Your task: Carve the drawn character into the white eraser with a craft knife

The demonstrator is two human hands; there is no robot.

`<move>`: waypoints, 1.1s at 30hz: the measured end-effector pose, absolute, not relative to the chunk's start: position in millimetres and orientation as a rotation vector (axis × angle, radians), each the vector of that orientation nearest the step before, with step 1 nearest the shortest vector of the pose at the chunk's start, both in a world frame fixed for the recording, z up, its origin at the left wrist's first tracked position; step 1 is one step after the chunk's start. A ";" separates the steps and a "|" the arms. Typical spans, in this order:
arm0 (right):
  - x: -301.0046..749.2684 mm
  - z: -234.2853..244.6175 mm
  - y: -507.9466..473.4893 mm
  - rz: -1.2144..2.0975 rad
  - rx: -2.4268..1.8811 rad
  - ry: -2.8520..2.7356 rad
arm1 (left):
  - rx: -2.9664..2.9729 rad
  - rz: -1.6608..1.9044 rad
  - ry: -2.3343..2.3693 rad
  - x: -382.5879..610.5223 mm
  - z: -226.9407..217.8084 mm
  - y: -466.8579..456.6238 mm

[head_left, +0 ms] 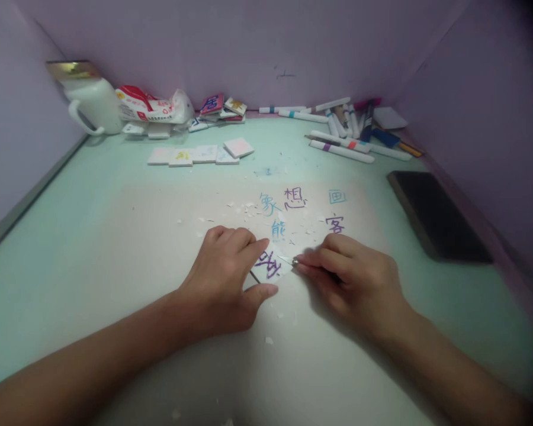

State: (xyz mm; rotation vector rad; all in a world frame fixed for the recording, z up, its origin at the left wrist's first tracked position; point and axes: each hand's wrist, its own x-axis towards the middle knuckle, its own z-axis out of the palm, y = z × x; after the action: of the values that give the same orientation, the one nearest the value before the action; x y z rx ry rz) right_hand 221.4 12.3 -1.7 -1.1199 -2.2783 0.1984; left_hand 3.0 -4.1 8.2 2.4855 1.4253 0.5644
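A small white square card with a purple drawn character lies on the desk between my hands. My left hand grips it from the left, thumb on the near corner and fingertips along the far edge. In my right hand a small craft knife is pinched between thumb and fingers. Its thin pointed blade touches or hovers over the card's right side; I cannot tell which. Most of the handle is hidden by the fingers. White scraps are scattered beyond the card and a few lie nearer to me.
Blue and purple characters are written on the desk ahead. Along the back stand a white mug, a red-and-white packet, coloured cards and a row of white tiles. Markers and a dark phone-like slab lie right.
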 end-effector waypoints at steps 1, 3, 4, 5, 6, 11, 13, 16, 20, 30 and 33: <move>221.5 -0.9 12.9 0.188 -1.114 -2.294 | 2.485 0.564 1.415 2.6 8.0 -3.9; 222.1 0.9 15.3 0.181 -1.086 -2.332 | 2.488 0.568 1.401 2.0 7.8 -3.7; 222.6 1.9 17.0 0.189 -1.071 -2.357 | 2.490 0.572 1.398 1.7 7.8 -3.5; 223.3 3.0 18.8 0.202 -1.058 -2.383 | 2.493 0.577 1.397 1.6 7.9 -3.4; 223.9 4.2 20.8 0.215 -1.046 -2.409 | 2.495 0.578 1.395 1.5 8.0 -3.3; 226.7 11.4 27.4 0.258 -0.998 -2.525 | 2.478 0.572 1.397 1.8 9.0 -2.6; 227.5 13.9 28.3 0.277 -0.984 -2.550 | 2.474 0.571 1.381 1.6 9.1 -2.1; 228.2 16.7 28.7 0.291 -0.975 -2.577 | 2.476 0.574 1.347 0.9 8.9 -1.1; 228.1 18.9 29.2 0.327 -0.978 -2.608 | 2.489 0.561 1.315 -0.6 8.4 0.4; 229.0 24.1 28.2 0.380 -0.982 -2.642 | 2.518 0.484 1.247 -2.5 12.9 3.0; 229.4 24.4 27.6 0.394 -0.987 -2.643 | 2.530 0.460 1.214 -3.7 13.2 4.6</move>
State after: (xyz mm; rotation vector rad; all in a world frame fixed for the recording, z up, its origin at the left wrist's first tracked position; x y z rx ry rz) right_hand 229.4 27.6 24.4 -0.9872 -2.6428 0.3935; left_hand -3.7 4.6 13.2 2.5301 1.2143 0.4600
